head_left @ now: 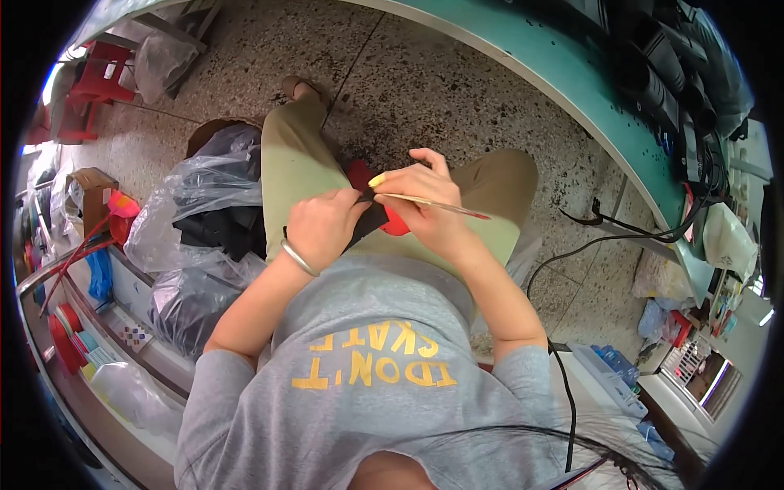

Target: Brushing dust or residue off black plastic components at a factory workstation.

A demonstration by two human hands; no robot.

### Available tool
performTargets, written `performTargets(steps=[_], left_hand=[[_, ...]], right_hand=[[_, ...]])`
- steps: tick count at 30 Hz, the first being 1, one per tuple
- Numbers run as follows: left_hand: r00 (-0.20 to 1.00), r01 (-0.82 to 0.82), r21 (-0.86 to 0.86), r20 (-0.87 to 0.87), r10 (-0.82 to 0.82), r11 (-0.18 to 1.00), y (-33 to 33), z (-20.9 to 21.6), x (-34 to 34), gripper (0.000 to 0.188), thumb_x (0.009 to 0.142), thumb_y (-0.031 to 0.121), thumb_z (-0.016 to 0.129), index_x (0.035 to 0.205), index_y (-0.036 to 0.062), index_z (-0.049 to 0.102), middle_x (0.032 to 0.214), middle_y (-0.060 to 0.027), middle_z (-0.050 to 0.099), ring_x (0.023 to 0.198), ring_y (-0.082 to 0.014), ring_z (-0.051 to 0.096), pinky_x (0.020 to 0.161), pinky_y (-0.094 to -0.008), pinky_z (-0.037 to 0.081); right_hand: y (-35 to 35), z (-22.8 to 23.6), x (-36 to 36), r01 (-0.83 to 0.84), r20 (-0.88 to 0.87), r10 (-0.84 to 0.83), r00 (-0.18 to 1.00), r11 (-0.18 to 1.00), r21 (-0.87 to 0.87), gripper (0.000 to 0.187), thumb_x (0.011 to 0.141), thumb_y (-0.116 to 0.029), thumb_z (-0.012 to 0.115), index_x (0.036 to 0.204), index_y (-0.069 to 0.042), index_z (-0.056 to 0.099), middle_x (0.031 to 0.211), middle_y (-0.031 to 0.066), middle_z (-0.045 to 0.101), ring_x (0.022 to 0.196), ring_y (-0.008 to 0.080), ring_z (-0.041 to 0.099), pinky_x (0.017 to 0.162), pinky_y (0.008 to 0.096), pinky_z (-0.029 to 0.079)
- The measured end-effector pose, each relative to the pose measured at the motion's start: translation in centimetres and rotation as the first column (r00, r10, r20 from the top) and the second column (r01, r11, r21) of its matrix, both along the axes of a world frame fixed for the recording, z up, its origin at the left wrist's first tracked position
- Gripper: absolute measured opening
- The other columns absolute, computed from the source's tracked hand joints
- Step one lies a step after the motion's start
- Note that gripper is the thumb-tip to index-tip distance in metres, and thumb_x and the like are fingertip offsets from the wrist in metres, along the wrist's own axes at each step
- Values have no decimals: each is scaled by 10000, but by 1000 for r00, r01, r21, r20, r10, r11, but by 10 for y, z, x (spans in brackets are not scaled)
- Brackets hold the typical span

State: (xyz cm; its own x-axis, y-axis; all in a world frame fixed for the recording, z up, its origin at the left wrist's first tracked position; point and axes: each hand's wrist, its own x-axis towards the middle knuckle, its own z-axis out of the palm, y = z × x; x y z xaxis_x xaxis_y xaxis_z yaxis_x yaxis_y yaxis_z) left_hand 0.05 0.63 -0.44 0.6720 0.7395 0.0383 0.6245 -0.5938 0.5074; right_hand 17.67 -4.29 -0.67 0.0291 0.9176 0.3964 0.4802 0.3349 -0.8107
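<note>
Over my lap, my left hand (321, 222) is closed on a flat black piece (369, 227) that looks like fabric or a strip. A pale bangle sits on that wrist. Close beside it, my right hand (425, 202) is closed around a thin pale stick (433, 202) with a reddish end pointing right. The fingertips of both hands meet at the black piece's upper end. A yellow tip shows on one right finger; whether it is a nail or a cover I cannot tell. Something red (396, 222) shows below the right hand, between my thighs.
At my left stands a box lined with clear plastic (216, 175), holding black pieces (220, 233). A green-topped table (563, 73) curves along the front and right, with stacked black items (661, 65). A black cable (563, 249) hangs at my right. Red stools (102, 73) stand far left.
</note>
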Motion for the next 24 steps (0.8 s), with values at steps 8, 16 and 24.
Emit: performTargets(steps=[8, 16, 24], left_hand=[[994, 92, 114, -60, -86, 989, -2, -2, 1, 153, 753, 205, 639, 760, 76, 557, 661, -73, 573, 599, -244, 581, 502, -357, 453], [994, 72, 47, -83, -68, 996, -11, -6, 5, 127, 791, 182, 618, 797, 67, 566, 656, -96, 567, 611, -279, 575, 503, -353, 449], [931, 207, -876, 313, 187, 435, 5, -20, -57, 497, 754, 30, 623, 1212, -2, 431, 1031, -68, 554, 990, -143, 516, 822, -302, 440]], right_hand=[[1, -17, 4, -132, -337, -22, 941, 894, -427, 73, 735, -29, 658, 808, -26, 664, 818, 21, 654, 725, 171, 601, 752, 307, 455], [7, -40, 1, 58, 286, -78, 955, 995, 79, 45, 740, -17, 609, 743, -22, 565, 738, 101, 580, 721, 272, 571, 655, 352, 470], [-16, -21, 22, 354, -318, -523, 791, 815, -459, 54, 834, -38, 596, 865, 6, 585, 787, 56, 630, 603, 90, 569, 524, 217, 445]])
